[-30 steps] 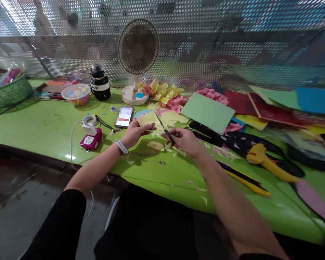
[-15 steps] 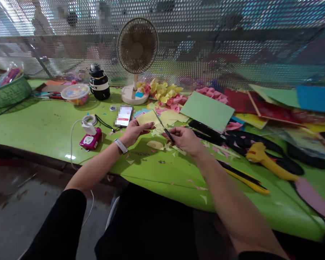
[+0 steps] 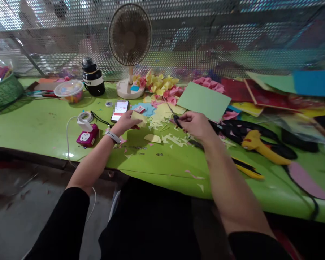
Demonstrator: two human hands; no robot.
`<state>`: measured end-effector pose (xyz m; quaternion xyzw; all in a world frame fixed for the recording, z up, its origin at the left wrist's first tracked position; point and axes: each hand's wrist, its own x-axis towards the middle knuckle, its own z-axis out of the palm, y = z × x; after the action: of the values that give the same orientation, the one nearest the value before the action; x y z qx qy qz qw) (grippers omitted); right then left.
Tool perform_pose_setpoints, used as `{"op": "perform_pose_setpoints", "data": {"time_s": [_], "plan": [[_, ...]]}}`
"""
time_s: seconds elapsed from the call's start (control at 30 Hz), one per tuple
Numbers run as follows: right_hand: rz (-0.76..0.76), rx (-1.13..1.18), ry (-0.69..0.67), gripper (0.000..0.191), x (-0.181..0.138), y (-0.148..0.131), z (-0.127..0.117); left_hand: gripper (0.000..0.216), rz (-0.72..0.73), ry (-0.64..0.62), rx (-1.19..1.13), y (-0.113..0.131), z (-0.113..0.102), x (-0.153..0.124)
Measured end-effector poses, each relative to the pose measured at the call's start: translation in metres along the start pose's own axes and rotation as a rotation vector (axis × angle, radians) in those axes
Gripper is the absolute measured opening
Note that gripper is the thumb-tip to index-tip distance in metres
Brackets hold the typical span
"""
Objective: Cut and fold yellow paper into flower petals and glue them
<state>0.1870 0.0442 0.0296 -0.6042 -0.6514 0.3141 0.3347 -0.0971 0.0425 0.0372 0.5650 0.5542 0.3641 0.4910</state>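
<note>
Yellow paper point(image 3: 139, 117) is pinched in our left hand point(image 3: 126, 122) above the tabletop point(image 3: 151, 162); our right hand point(image 3: 195, 124) clasps scissors point(image 3: 176, 121) by the handles, presumably keeping our grip clear of the blades point(image 3: 169, 107).

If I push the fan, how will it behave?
The fan may tip if pushed high, since its big head sits on a thin stem. Its broad round base should steady a low push. The blue slip on it might slide off.
</note>
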Motion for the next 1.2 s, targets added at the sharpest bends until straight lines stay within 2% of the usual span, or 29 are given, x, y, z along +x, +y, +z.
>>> {"op": "perform_pose_setpoints", "data": {"time_s": [0.07, 0.17, 0.27, 0.37, 0.57, 0.67, 0.73, 0.8, 0.93, 1.03, 1.13, 1.2], "plan": [[0.015, -0.290, 0.093, 0.038, 0.006, 0.006, -0.008, 0.021, 0.013, 0.014, 0.161, -0.002, -0.004, 0.003], [0.081, -0.605, 0.056, 0.027, 0.011, 0.010, -0.012, 0.021, 0.099, 0.069, 0.568, -0.003, -0.005, 0.004], [0.144, -0.756, -0.001, 0.026, 0.012, 0.010, -0.008, 0.037, 0.104, 0.180, 0.919, 0.002, -0.001, 0.001], [0.215, -0.811, -0.007, 0.027, 0.014, 0.011, -0.007, 0.047, 0.074, 0.282, 1.018, 0.008, 0.003, -0.003], [0.199, -0.769, -0.037, 0.023, 0.016, 0.020, -0.012, 0.041, 0.258, 0.405, 0.957, 0.002, 0.003, -0.001], [0.031, -0.710, -0.005, 0.013, 0.010, 0.017, -0.006, 0.031, 0.319, 0.403, 0.855, -0.002, 0.004, 0.001], [-0.137, -0.614, -0.021, 0.014, 0.004, 0.012, 0.003, 0.026, 0.336, 0.389, 0.789, -0.003, 0.005, 0.002], [-0.216, -0.542, -0.068, 0.017, -0.001, 0.008, 0.015, 0.024, 0.332, 0.361, 0.764, -0.003, 0.007, 0.002], [-0.164, -0.549, -0.147, 0.013, -0.001, 0.005, 0.033, 0.026, 0.314, 0.302, 0.759, -0.002, 0.010, 0.001], [-0.158, -0.513, -0.172, 0.009, 0.002, 0.002, 0.037, 0.021, 0.332, 0.280, 0.687, -0.002, 0.011, 0.001], [-0.140, -0.320, -0.093, 0.009, 0.000, -0.004, 0.034, 0.016, 0.368, 0.236, 0.531, -0.005, 0.015, 0.001], [-0.109, -0.101, -0.017, 0.010, -0.003, -0.010, 0.033, 0.015, 0.366, 0.131, 0.357, -0.008, 0.022, 0.001]]}}
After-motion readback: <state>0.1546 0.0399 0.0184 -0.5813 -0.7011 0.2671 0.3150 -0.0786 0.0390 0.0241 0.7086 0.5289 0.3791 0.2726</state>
